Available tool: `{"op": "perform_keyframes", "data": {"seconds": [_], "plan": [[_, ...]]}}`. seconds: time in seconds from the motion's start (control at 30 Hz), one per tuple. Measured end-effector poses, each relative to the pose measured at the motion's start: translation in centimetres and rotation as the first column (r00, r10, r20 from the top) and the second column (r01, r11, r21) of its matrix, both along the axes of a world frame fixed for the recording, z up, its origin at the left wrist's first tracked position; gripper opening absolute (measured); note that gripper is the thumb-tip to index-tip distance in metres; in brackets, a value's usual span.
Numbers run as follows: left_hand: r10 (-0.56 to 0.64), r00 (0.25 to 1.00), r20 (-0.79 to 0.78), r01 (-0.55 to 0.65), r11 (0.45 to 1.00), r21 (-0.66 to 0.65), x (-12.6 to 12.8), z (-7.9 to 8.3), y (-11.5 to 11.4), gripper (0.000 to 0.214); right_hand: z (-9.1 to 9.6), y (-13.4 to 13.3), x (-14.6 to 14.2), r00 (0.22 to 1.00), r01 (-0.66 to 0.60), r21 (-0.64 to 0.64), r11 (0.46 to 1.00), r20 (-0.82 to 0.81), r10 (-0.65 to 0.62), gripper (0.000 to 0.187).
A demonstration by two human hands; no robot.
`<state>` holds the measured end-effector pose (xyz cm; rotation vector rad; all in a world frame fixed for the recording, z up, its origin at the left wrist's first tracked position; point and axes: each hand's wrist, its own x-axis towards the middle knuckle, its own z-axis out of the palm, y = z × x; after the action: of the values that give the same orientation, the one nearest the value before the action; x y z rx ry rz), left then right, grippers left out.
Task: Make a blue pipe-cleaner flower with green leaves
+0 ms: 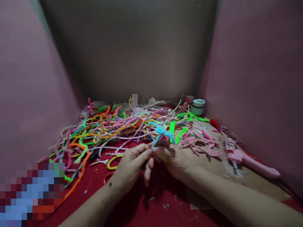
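A light blue pipe cleaner piece [161, 130] with a fluffy knot and several bent strands stands up above my fingertips. My left hand [133, 165] pinches the lower end of one strand between thumb and forefinger. Opposite it, my right hand [174, 159] is closed around the same piece, its fingers curled and touching the left fingertips. Some of the strands are hidden behind the fingers. Just beyond the hands lie bright green pipe cleaner pieces [181, 135]. Left of my left hand a yellow loop [111, 163], like a scissor handle, shows partly.
A tangled heap of coloured pipe cleaners [118, 126] spreads behind and to the left. On the right, a pink glue gun [252, 162] lies on a cardboard sheet [205, 179], near pink pipe cleaner shapes [201, 143]. A lidded jar [197, 107] stands by the wall. Red cloth [142, 211] covers the surface.
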<state>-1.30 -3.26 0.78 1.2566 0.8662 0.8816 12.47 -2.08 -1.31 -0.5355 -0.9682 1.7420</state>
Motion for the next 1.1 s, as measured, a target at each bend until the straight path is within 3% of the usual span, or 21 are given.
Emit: {"op": "perform_keyframes", "data": {"seconds": [0.13,0.23,0.3,0.37,0.43,0.47,0.5,0.53,0.57,0.63,0.7,0.8,0.9,1.0,1.1], "plan": [[0.082,0.991,-0.106,-0.072,0.992,0.102,0.9,0.5,0.2,0.018,-0.6,0.4,0.2,0.999,0.027,-0.043,0.999,-0.029,-0.029,0.013],[0.158,0.955,-0.251,-0.081,0.953,0.292,0.8,0.4,0.4,0.009,-0.8,0.5,0.1,0.994,0.104,-0.088,0.991,-0.035,-0.108,0.007],[0.250,0.898,-0.363,-0.031,0.857,0.514,0.2,-0.1,0.5,0.011,-0.8,0.4,-0.1,0.990,0.139,-0.071,0.988,-0.009,-0.140,0.004],[0.356,0.831,-0.428,0.064,0.703,0.708,-0.6,-0.8,0.5,0.016,-0.7,0.2,-0.3,0.984,0.179,-0.023,0.984,0.026,-0.178,0.004],[0.420,0.784,-0.456,0.153,0.581,0.799,-1.1,-1.2,0.4,0.019,-0.6,-0.1,-0.6,0.975,0.211,0.020,0.977,0.061,-0.212,0.004],[0.430,0.773,-0.467,0.180,0.556,0.811,-1.3,-1.3,0.3,0.020,-0.6,-0.2,-0.7,0.971,0.222,0.033,0.974,0.081,-0.224,0.004],[0.423,0.775,-0.469,0.182,0.562,0.807,-1.3,-1.2,0.3,0.020,-0.7,-0.3,-0.8,0.967,0.231,0.043,0.972,0.099,-0.234,0.004],[0.401,0.791,-0.463,0.155,0.601,0.784,-1.3,-1.0,0.2,0.020,-0.7,-0.4,-0.9,0.963,0.242,0.052,0.969,0.110,-0.246,0.004],[0.359,0.820,-0.445,0.103,0.674,0.732,-1.1,-0.8,0.1,0.020,-0.8,-0.5,-0.9,0.960,0.250,0.061,0.966,0.110,-0.256,0.003],[0.232,0.904,-0.358,-0.024,0.866,0.500,-0.8,-0.1,-0.1,0.021,-0.9,-0.6,-1.0,0.964,0.246,0.069,0.967,0.089,-0.251,0.004],[0.079,0.977,-0.196,-0.048,0.987,0.156,-0.5,0.4,-0.1,0.023,-0.9,-0.6,-0.9,0.977,0.207,0.060,0.976,0.047,-0.210,0.007],[-0.083,0.990,0.112,0.098,0.986,-0.137,-0.7,0.6,-0.1,0.020,-1.0,-0.4,-0.7,0.995,0.102,-0.001,0.995,-0.017,-0.102,0.005],[-0.167,0.941,0.293,0.235,0.948,-0.215,-0.9,0.3,0.0,0.013,-0.8,-0.2,-0.5,0.999,0.016,0.001,1.000,-0.047,-0.016,0.005],[-0.178,0.957,0.230,0.224,0.956,-0.190,-0.8,0.3,0.1,0.016,-0.6,-0.2,-0.3,0.998,0.041,0.023,0.999,-0.038,-0.040,0.006],[-0.016,0.998,-0.066,0.015,1.000,-0.022,-0.5,0.5,-0.1,0.023,-0.4,-0.3,-0.3,0.990,0.138,0.020,0.990,0.011,-0.139,0.009]]}}
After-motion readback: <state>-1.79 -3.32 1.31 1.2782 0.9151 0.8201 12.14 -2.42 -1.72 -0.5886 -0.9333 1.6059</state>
